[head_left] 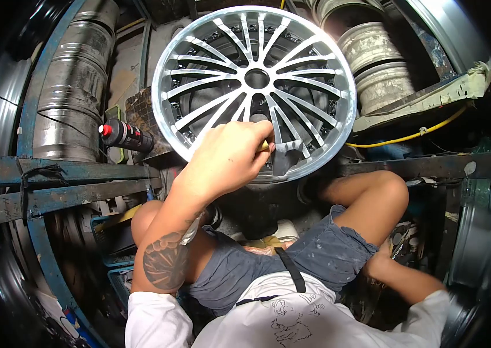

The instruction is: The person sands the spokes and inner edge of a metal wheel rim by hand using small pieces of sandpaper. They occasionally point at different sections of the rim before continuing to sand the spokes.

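Note:
A large alloy wheel rim (pixel 257 55) lies face up before me, with polished silver spokes and dark gaps between them. Over its near side, my left hand (pixel 236 148) is closed, with a small yellow stick-like piece (pixel 265 146) pinched between thumb and fingers. Just right of those fingers, a dark grey sheet with a ragged edge (pixel 289 158) overlaps the spokes near the rim's lip. My right hand (pixel 379 261) hangs low beside my right thigh, its fingers hidden from view.
A black bottle with a red cap (pixel 126 134) lies left of the wheel. Stacked metal rims (pixel 77 75) line the left, and more rims (pixel 381 69) stand at right. Blue metal frame bars (pixel 83 174) run along the left side. A yellow hose (pixel 413 139) curves on the right.

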Tool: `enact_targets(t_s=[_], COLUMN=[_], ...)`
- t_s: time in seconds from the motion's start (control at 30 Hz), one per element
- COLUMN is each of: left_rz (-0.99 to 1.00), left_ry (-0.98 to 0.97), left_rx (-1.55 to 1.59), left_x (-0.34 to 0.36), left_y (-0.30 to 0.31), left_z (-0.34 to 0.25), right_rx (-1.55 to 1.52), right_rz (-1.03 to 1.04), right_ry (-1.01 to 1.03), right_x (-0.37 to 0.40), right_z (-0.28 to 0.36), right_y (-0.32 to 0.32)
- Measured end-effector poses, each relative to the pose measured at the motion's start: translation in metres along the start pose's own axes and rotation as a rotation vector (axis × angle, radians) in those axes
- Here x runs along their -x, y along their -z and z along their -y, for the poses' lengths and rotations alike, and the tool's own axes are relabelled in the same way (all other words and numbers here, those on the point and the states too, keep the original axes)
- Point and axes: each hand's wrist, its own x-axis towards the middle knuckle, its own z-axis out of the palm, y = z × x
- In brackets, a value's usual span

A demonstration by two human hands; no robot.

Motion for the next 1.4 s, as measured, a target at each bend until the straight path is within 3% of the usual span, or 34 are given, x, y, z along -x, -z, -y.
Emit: enact_targets(t_s=[0.3, 0.47, 0.5, 0.53, 0.57, 0.6, 0.63, 0.67, 0.7, 0.73, 0.8, 0.87, 0.93, 1.17, 1.3, 1.4], left_rz=[-0.01, 0.03, 0.07, 0.112, 0.096, 0.136, 0.182, 0.228, 0.227, 0.221, 0.249, 0.245, 0.145, 0.177, 0.141, 0.172], left_ry=[0.002, 0.05, 0.108, 0.167, 0.103, 0.147, 0.165, 0.186, 0.188, 0.19, 0.195, 0.182, 0.354, 0.454, 0.335, 0.308], left_rx=[0.039, 0.241, 0.303, 0.36, 0.328, 0.407, 0.393, 0.379, 0.437, 0.495, 0.452, 0.467, 0.678, 0.52, 0.452, 0.497], left_x=[-0.011, -0.015, -0.017, -0.019, -0.021, -0.022, -0.023, -0.023, -0.02, -0.019, -0.016, -0.014, -0.015, -0.027, -0.033, -0.034], left_y=[0.005, 0.009, 0.013, 0.017, 0.016, 0.019, 0.021, 0.021, 0.018, 0.016, 0.022, 0.021, 0.024, 0.028, 0.021, 0.02], left_z=[0.002, 0.017, 0.016, 0.016, 0.02, 0.017, 0.019, 0.021, 0.023, 0.024, 0.023, 0.028, 0.023, 0.044, 0.052, 0.056], right_rx=[0.126, 0.587, 0.63, 0.556, 0.468, 0.185, 0.459, 0.526, 0.436, 0.202, -0.008, -0.174, -0.458, -0.676, -0.905, -1.095], right_rz=[0.323, 0.908, 0.844, 0.532, 0.233, -0.43, -0.93, -1.125, -1.148, -1.094, -0.589, -0.1, -0.045, 0.017, 0.358, 0.533], right_ry=[-0.078, -0.277, -0.261, -0.206, -0.119, 0.449, 0.776, 0.872, 0.934, 0.971, 0.922, 0.706, 0.755, 0.756, 0.68, 0.495], right_x=[-0.014, 0.0, 0.007, 0.021, 0.035, 0.029, 0.001, -0.023, -0.041, -0.051, -0.075, -0.098, -0.121, -0.147, -0.156, -0.136], right_z=[0.027, 0.049, 0.066, 0.101, 0.135, 0.12, 0.134, 0.134, 0.149, 0.172, 0.185, 0.191, 0.192, 0.196, 0.187, 0.202], right_y=[0.026, 0.067, 0.082, 0.104, 0.127, 0.118, 0.131, 0.146, 0.161, 0.171, 0.196, 0.216, 0.215, 0.218, 0.222, 0.212])
